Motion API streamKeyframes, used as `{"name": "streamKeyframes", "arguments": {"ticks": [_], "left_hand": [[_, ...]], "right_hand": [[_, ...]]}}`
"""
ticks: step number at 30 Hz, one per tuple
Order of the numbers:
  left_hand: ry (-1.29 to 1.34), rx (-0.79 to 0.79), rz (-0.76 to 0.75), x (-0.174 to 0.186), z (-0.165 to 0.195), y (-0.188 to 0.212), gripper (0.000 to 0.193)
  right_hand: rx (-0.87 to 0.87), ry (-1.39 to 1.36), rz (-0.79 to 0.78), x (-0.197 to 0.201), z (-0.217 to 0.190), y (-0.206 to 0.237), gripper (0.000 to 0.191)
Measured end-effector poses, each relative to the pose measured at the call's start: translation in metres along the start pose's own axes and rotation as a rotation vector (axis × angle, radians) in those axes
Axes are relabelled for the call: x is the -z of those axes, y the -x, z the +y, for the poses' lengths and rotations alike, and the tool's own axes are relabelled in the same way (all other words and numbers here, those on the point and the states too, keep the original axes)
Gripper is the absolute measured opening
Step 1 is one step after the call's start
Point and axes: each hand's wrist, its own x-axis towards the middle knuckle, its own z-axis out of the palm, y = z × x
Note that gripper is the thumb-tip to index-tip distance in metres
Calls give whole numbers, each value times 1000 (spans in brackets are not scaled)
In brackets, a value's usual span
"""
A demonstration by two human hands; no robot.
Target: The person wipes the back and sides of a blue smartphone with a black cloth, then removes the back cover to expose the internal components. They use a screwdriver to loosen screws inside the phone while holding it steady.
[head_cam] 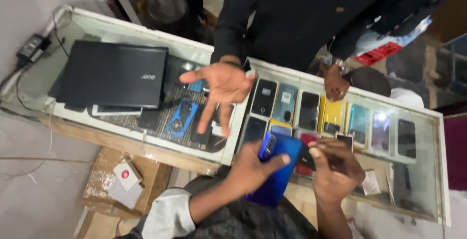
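Head view: I am holding a blue phone (275, 171) back side up over the near edge of the glass display counter (233, 141). My left hand (253, 168) is wrapping it from beneath, thumb lying across the glossy back just under the camera corner, fingers closed around the edge. My right hand (335, 168) is pinched shut on a small dark piece (305, 157) touching the phone's right edge; I cannot tell what that piece is, as it is blurred. I judge that doing this well means keeping the left grip firm but low, so the thumb is not covering the edge I am working on, and keeping the right fingertips steady and close to the seam without twisting.

Across the counter, another person in dark clothes is reaching an open hand (221, 88) palm up over the glass, well clear of my phone, while their other hand (335, 84), with a wristwatch above it, is resting on the far rim. Under the glass, rows of phones (311, 112) are lying side by side. A closed black laptop (114, 73) is sitting on the counter's left part, with a charger brick (31, 46) beside it. Cardboard boxes (124, 180) are lying below on the floor.
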Motion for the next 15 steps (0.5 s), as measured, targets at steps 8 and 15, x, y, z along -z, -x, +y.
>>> {"name": "streamKeyframes", "arguments": {"ticks": [8,15], "left_hand": [[799,282,-39,23,-14,-5,36],[877,296,-92,26,-23,-5,41]], "right_hand": [[-713,-642,144,20,5,20,20],[280,386,51,3,-19,11,17]]}}
